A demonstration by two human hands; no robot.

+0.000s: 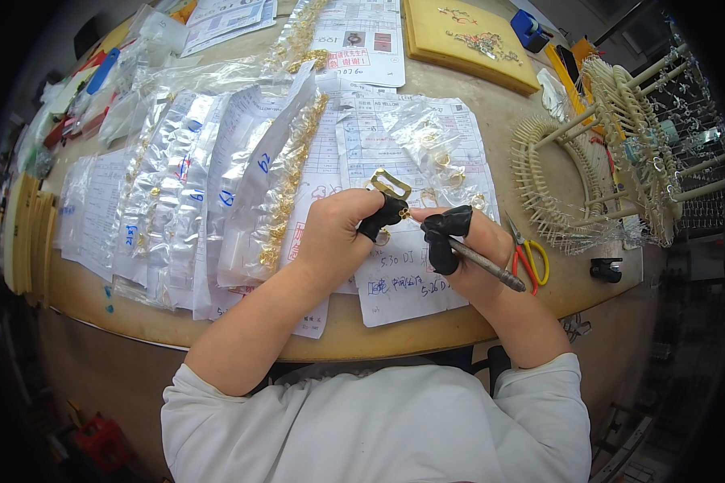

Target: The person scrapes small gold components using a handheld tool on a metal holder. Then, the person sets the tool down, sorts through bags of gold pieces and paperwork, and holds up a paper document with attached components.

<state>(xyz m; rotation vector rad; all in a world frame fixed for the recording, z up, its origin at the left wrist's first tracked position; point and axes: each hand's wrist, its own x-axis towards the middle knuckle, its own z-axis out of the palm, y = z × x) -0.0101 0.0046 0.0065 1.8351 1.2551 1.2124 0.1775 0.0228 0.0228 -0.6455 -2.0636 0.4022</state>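
Observation:
Black finger covers sit on the fingertips of both hands. My left hand (342,221) pinches a small gold jewellery piece (404,213) between thumb and finger. Just above those fingers is a larger gold frame-shaped piece (391,182); whether the hand holds it or it lies on the paper, I cannot tell. My right hand (467,235) grips a grey rod-shaped tool (491,267) like a pen, its back end pointing down to the right. The tool's tip is hidden by the fingers, which meet close to the small gold piece.
Printed sheets (403,298) lie under my hands, with a clear bag of gold pieces (435,149) on top. Bagged jewellery and papers (250,177) stand in a row at left. Pliers (532,256) lie at right, by a pegged rack (564,169). A yellow board (467,40) is behind.

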